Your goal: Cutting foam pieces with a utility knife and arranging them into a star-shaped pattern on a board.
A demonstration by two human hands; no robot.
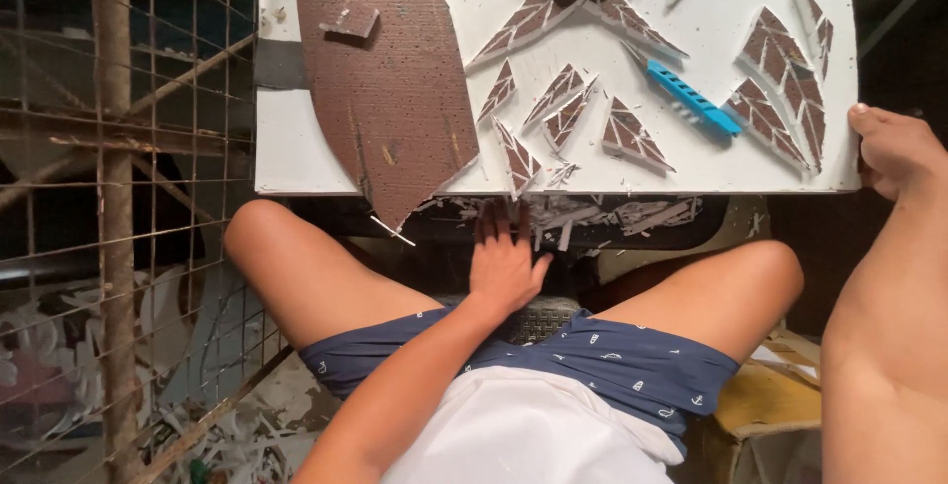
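A white board (711,30) lies across in front of my knees, carrying a large brown perforated sheet (390,79) and several cut brown leaf-shaped pieces (632,136). My right hand (894,148) grips the board's right edge. Below the board's near edge, my left hand (504,265) reaches down between my knees, fingers spread, over a pile of offcuts (592,217); nothing shows in its grasp. A blue utility knife (691,97) rests on the board among the pieces.
A rusty wire-mesh rack (118,198) stands at the left. White and brown scraps (237,435) litter the floor below it. A small brown block (348,20) sits on the large sheet. A yellow object (765,400) lies by my right thigh.
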